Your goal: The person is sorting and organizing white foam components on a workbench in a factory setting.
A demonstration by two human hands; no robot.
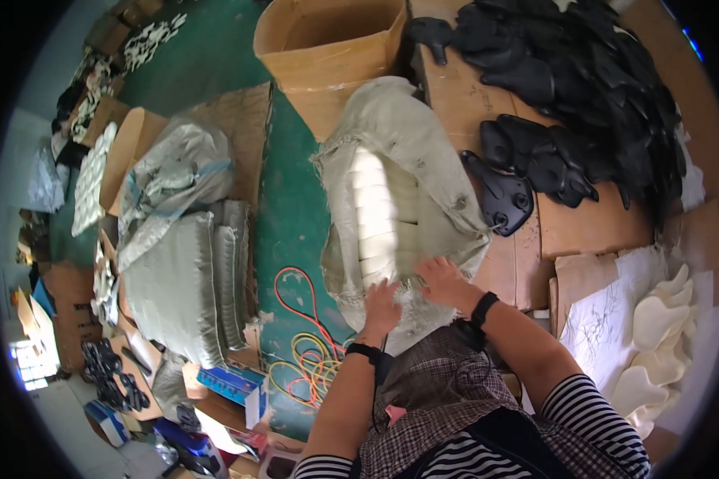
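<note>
A large dirty woven sack (pixel 407 152) lies on the green floor in front of me, with stacked pale foam pieces (pixel 375 207) showing through its open side. My left hand (pixel 382 307) presses on the sack's near edge, fingers spread. My right hand (pixel 443 279) lies flat on the sack just to the right, also pressing the fabric. Both wrists wear black bands. Neither hand is closed around anything.
An open cardboard box (pixel 327 48) stands behind the sack. Black moulded parts (pixel 567 88) are piled on cardboard at the right. Pale foam cut-outs (pixel 655 335) lie at the right. Grey sacks (pixel 176 263) and coloured cables (pixel 311 351) lie at the left.
</note>
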